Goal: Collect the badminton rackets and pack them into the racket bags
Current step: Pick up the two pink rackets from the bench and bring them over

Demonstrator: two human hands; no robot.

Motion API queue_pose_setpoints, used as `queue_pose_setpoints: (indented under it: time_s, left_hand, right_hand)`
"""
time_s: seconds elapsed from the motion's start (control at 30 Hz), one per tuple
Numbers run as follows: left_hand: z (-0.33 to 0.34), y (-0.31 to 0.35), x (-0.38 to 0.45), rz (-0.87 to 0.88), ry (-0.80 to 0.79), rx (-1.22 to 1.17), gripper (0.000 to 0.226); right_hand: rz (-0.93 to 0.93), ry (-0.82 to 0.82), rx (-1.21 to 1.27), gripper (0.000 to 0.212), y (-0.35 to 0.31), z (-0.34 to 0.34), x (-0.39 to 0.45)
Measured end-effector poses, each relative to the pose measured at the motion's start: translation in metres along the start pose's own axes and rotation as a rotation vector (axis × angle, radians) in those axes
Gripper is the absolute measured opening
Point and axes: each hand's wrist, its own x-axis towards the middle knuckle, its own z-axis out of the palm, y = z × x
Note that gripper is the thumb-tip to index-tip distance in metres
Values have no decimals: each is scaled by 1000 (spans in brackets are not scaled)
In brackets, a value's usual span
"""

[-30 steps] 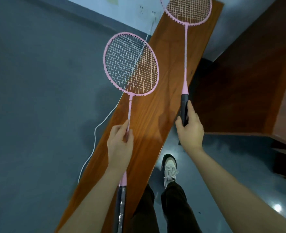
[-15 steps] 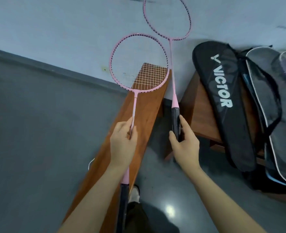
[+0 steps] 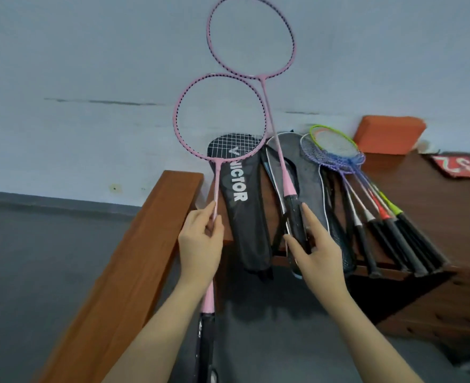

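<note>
Head | left fingers (image 3: 210, 217) pinch pink racket (image 3: 216, 172) shaft | right fingers (image 3: 309, 217) grip second racket's (image 3: 275, 139) handle

We see two pink rackets (image 3: 218, 172) with black grips. The bag (image 3: 242, 217) is black with white letters. Other rackets (image 3: 336, 150) are purple and green. The table (image 3: 435, 205) is brown, the block (image 3: 391, 134) orange, the wall (image 3: 90, 64) pale blue.

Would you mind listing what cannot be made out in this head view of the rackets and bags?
- The pink racket that the left hand pinches by the shaft: its black grip runs off the bottom edge.
- VICTOR racket bag: its contents, hidden by its own cover.
- Grey racket bag: the interior, hidden by the right hand and its racket grip.
- Red item: cut off by the right edge.
</note>
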Motion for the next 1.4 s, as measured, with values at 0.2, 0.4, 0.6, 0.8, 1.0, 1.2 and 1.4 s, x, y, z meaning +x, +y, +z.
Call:
queue_pose_setpoints:
  time_s: [0.2, 0.4, 0.6, 0.8, 1.0, 1.2, 1.4]
  left_hand:
    - [83, 41, 11, 71, -102, -26, 33]
    - [193, 53, 41, 72, -182, -63, 32]
    - [301, 60, 75, 16, -202, -107, 31]
    - [397, 73, 89, -68, -282, -115, 30]
    - [485, 88, 96, -156, -268, -61, 28]
    - [554, 96, 95, -256, -271, 40, 33]
    - [594, 83, 69, -280, -539, 309, 22]
  right_hand:
    - [52, 66, -15, 64, 50, -72, 16]
    - [133, 58, -100, 64, 119, -131, 73]
    - [290, 185, -91, 67, 184, -183, 119]
    - [308, 148, -88, 74, 233, -221, 156]
    - [237, 78, -104, 72, 289, -249, 179]
    - [211, -24, -19, 62, 346, -284, 208]
    - [197, -73, 83, 64, 386, -315, 224]
